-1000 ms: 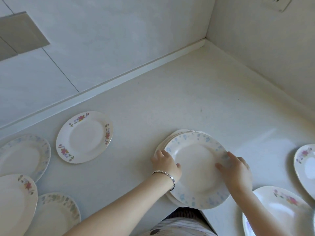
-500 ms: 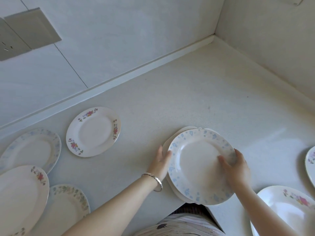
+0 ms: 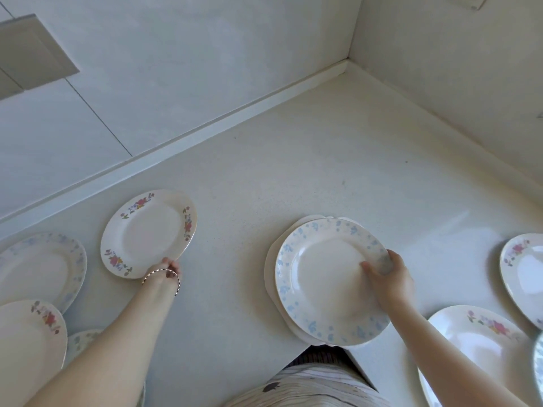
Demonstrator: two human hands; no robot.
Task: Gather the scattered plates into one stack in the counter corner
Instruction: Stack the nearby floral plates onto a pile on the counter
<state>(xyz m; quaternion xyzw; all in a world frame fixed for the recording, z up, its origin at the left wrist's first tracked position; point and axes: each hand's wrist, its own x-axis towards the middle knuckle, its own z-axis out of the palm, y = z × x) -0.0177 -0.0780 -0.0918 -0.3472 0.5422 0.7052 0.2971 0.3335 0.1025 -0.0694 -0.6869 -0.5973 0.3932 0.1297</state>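
Stack (image 3: 277, 277): several plates at the desk's (image 3: 338, 160) near edge, well short of the corner; top plate blue-flowered (image 3: 326, 277), sitting slightly off the ones beneath.

Right hand (image 3: 389, 279): grip closed on the top plate's right rim, thumb on the face (same hold as half a second ago).

Left hand (image 3: 164, 270): has left the stack's left side, where it rested before, and now reaches leftward; fingers curled at the near rim of the rose plate (image 3: 148, 232), touching it. Whether the grip has actually closed on it cannot be told. Bracelet (image 3: 161, 274) on that wrist.

Rose plate: flat on the desk, left of the stack, apart from it.

Other plates: blue-rimmed (image 3: 41, 265) and rose (image 3: 29, 336) far left; two rose (image 3: 482, 345) (image 3: 523, 274) at right.
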